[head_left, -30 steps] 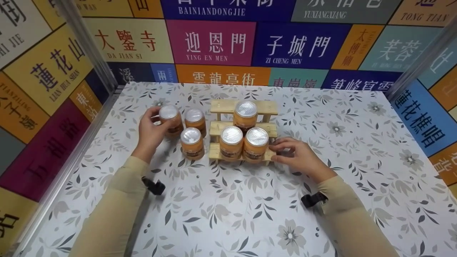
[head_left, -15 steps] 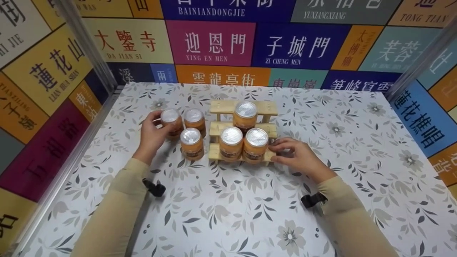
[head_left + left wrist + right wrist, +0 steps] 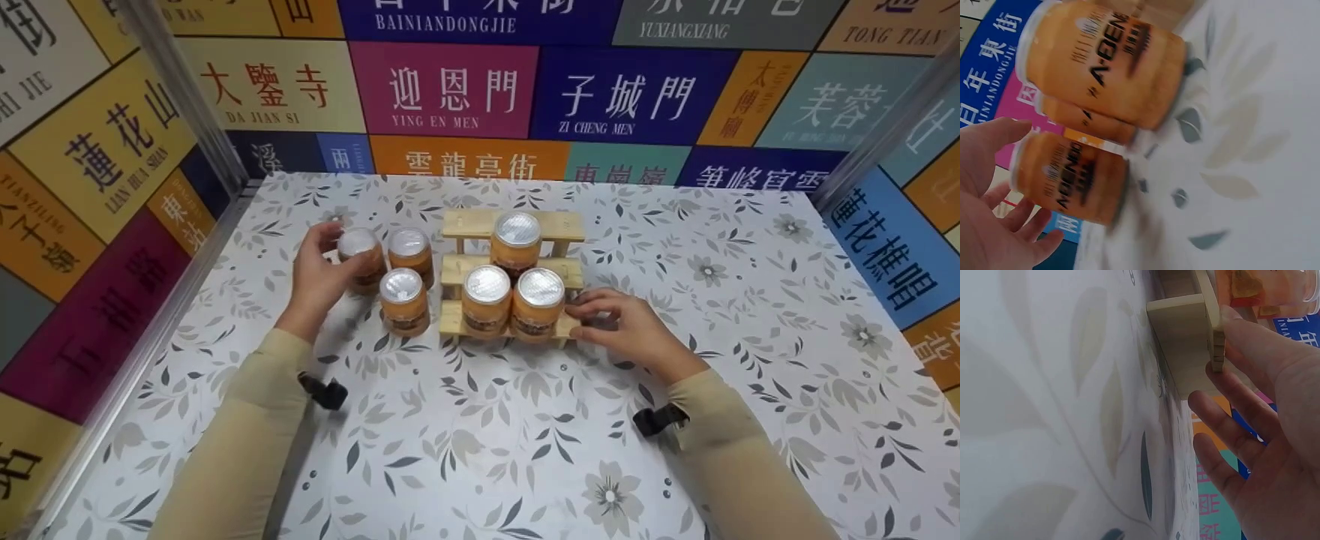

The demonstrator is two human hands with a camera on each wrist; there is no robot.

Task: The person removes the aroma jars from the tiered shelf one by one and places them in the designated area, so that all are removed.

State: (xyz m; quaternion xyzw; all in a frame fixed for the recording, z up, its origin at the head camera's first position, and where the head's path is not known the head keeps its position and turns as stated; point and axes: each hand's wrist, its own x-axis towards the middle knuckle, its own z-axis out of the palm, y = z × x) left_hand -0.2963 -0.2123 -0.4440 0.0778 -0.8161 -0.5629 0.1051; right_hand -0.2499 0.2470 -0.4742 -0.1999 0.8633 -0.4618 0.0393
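Note:
In the head view, my left hand [image 3: 319,274] curves loosely around a small orange jar [image 3: 360,259] with a silver lid. In the left wrist view its fingers [image 3: 1044,244] are spread, with daylight between most of them and the jar. Two more such jars stand beside it: one behind [image 3: 409,255], one nearer [image 3: 403,301]. My right hand [image 3: 630,330] holds the right end of the lowest plank of a stepped wooden rack [image 3: 448,321], its thumb [image 3: 1247,329] at the plank's edge. Two jars stand on the bottom step and another jar [image 3: 516,244] one step higher.
A white table covering [image 3: 480,450] with grey leaves and flowers lies beneath everything. Colourful panels [image 3: 442,90] with Chinese lettering form the back and side walls. Black wrist mounts [image 3: 324,391] sit at both sleeves.
The jar at my left hand has come down slightly toward me and now stands beside the other two. My left fingers have spread away from it. The right hand and rack stay still.

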